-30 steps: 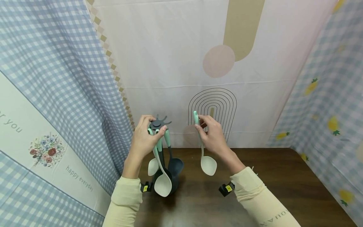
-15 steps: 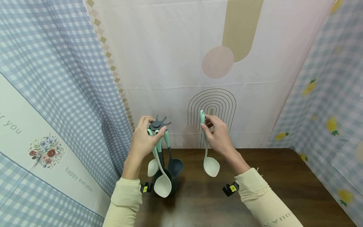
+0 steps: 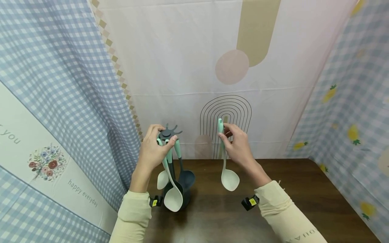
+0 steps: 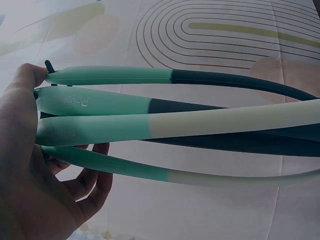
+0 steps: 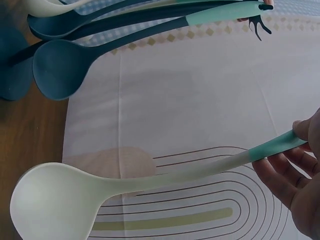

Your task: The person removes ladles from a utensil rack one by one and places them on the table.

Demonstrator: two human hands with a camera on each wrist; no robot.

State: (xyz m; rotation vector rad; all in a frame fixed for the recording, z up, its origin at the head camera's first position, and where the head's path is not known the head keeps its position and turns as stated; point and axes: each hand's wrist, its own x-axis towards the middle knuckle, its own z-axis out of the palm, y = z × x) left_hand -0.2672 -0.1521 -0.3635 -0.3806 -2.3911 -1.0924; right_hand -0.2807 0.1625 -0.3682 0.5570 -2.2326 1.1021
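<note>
A pale ladle [image 3: 230,180] with a mint-green handle hangs bowl-down in the air. My right hand [image 3: 238,143] pinches it near the top of the handle, between thumb and fingers. To its left, my left hand [image 3: 152,146] grips the dark hooked top of a utensil stand [image 3: 166,133], thumb in front. From the hooks hang a dark ladle [image 3: 186,179], a white ladle [image 3: 174,199] in front and a smaller-looking white utensil [image 3: 162,180]. Their mint handles [image 4: 115,75] lie close together in the left wrist view. The hand partly hides the hooks.
The stand's dark base [image 3: 186,199] rests on a brown wooden table [image 3: 212,219]. A patterned white cloth [image 3: 182,67] hangs behind it. Blue checked curtains [image 3: 82,77] close off the left side, and a pineapple-print curtain [image 3: 349,111] the right.
My right hand has carried the pale ladle a little to the right, farther from the stand. The left hand keeps its grip on the stand's top.
</note>
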